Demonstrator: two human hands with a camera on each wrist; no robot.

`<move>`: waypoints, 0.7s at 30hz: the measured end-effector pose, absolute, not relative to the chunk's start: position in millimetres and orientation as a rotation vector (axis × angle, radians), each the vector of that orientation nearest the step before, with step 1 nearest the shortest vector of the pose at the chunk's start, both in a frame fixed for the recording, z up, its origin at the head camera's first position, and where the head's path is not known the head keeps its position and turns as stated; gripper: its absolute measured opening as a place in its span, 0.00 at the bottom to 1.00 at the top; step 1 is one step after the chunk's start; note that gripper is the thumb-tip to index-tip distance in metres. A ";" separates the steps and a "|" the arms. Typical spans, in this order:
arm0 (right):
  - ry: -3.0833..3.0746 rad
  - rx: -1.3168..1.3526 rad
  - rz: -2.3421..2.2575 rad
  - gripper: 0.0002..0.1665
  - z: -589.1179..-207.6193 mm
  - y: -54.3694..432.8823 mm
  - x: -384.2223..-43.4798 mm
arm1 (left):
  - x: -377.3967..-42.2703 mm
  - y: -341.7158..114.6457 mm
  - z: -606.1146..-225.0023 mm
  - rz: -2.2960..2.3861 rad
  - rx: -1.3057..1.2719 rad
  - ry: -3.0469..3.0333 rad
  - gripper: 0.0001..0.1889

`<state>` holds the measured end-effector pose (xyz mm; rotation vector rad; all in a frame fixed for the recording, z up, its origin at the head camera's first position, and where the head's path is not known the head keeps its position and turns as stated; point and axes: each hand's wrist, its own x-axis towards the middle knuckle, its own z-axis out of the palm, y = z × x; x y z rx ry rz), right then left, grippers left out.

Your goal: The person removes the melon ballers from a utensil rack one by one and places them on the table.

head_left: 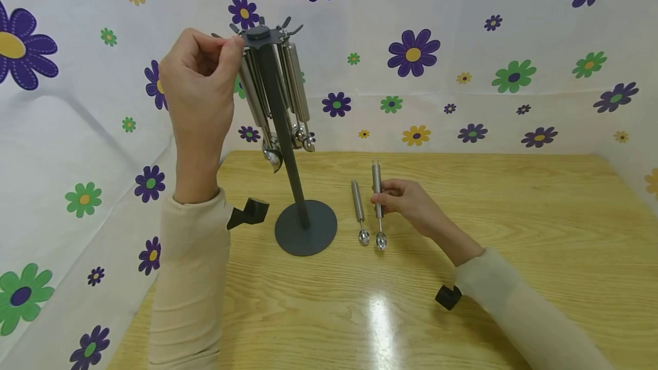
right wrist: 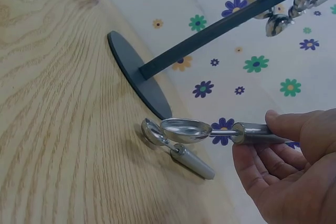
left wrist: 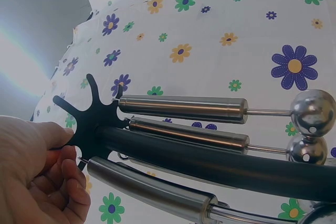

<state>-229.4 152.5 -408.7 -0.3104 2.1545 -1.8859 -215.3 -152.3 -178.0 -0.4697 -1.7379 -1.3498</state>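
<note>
At the top of a dark grey hanging rack [head_left: 280, 113], my left hand [head_left: 203, 79] pinches one of the hooks between thumb and fingers. Several metal scoops [left wrist: 184, 107] with thick steel handles hang from that crown, bowls downward; small holes show in two bowls. My right hand [head_left: 403, 201] grips a melon baller [head_left: 377, 187] by its handle, its bowl end pointing down and toward me. In the right wrist view this tool's bowl is held above the table. A second, smaller melon baller [head_left: 358, 210] lies on the wood just left of it.
The rack stands on a round grey base [head_left: 308, 238] left of the two loose tools. Under everything is a wooden table [head_left: 488, 198], with a flower-printed cloth [head_left: 452, 21] behind and to the sides. Black wrist mounts [head_left: 252, 211] sit on both sleeves.
</note>
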 end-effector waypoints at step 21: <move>2.145 -0.229 -1.891 0.21 -423.3 153.0 -242.7 | -214.4 -151.7 -179.6 -1.330 -0.474 -1.737 0.06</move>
